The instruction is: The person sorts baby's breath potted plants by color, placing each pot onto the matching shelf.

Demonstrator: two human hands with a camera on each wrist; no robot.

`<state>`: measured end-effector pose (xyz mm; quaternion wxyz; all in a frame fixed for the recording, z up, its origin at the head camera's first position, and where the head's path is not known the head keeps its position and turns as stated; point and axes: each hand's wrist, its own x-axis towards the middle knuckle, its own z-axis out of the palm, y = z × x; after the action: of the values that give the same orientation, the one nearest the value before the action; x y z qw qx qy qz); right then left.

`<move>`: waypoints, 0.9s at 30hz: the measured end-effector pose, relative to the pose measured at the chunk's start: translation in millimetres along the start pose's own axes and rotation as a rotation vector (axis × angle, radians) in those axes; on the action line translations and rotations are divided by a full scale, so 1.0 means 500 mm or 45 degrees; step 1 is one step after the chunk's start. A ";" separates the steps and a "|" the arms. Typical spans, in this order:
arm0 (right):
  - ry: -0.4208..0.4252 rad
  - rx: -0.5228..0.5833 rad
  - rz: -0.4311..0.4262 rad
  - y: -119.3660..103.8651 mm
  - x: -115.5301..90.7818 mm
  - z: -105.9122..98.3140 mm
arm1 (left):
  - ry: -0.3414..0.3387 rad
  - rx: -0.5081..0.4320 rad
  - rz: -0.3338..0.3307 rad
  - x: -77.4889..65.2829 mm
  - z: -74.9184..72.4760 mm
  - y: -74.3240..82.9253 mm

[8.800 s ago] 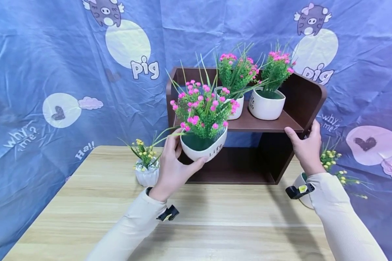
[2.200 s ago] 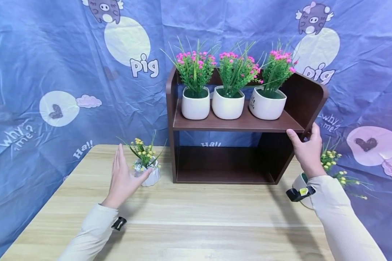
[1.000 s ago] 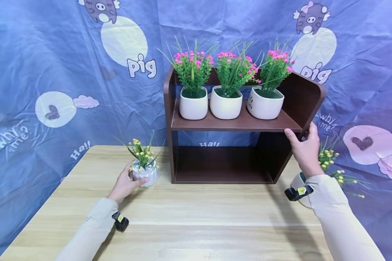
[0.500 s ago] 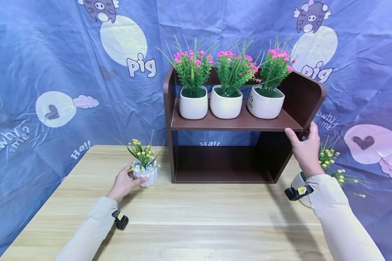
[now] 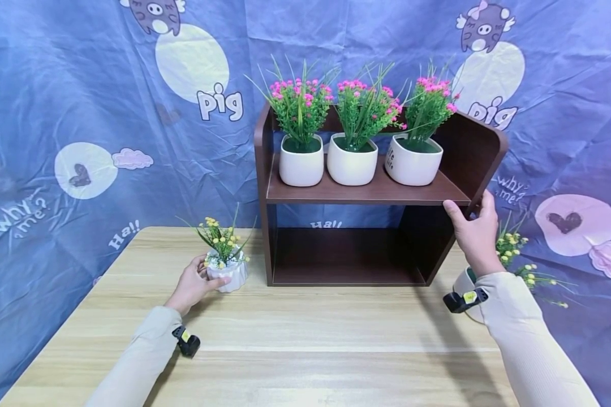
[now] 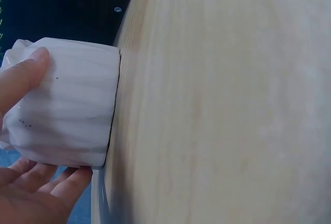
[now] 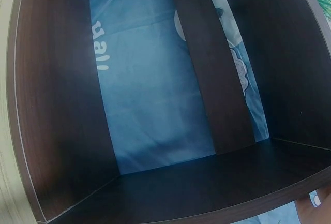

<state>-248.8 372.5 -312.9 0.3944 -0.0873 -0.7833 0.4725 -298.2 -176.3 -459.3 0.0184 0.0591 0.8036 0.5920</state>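
My left hand holds a small white fluted flowerpot with yellow flowers, standing on the table left of a dark brown two-tier shelf. In the left wrist view the thumb lies across the side of the pot, fingers curl round the opposite side, and its base meets the tabletop. My right hand grips the shelf's right side, thumb at the front edge and fingers behind the panel. The right wrist view looks into the lower compartment of the shelf; only a bit of that hand shows in the corner.
Three white pots with pink flowers, left, middle and right, line the upper tier. Behind my right wrist stands another yellow-flowered pot, partly hidden. A blue printed cloth hangs behind the wooden table.
The pink-flowered pot that my left hand carried now stands at the left of the upper tier. That hand has moved down-left and taken hold of the fluted pot. My right hand has stayed put.
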 end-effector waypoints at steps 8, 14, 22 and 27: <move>0.002 -0.006 -0.004 -0.002 -0.001 -0.001 | -0.029 0.055 0.017 -0.003 0.000 0.004; -0.009 -0.008 0.002 -0.003 -0.002 -0.002 | -0.033 0.096 0.013 -0.005 0.000 0.006; 0.000 0.004 -0.008 -0.004 -0.001 -0.003 | -0.001 0.202 -0.010 -0.008 0.002 0.010; -0.001 0.008 -0.020 -0.007 -0.004 -0.001 | 0.021 0.242 -0.001 -0.025 0.002 0.016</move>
<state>-246.5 370.2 -311.0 0.3980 -0.0796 -0.7827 0.4719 -284.9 -174.7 -452.4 0.0064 0.0555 0.8563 0.5134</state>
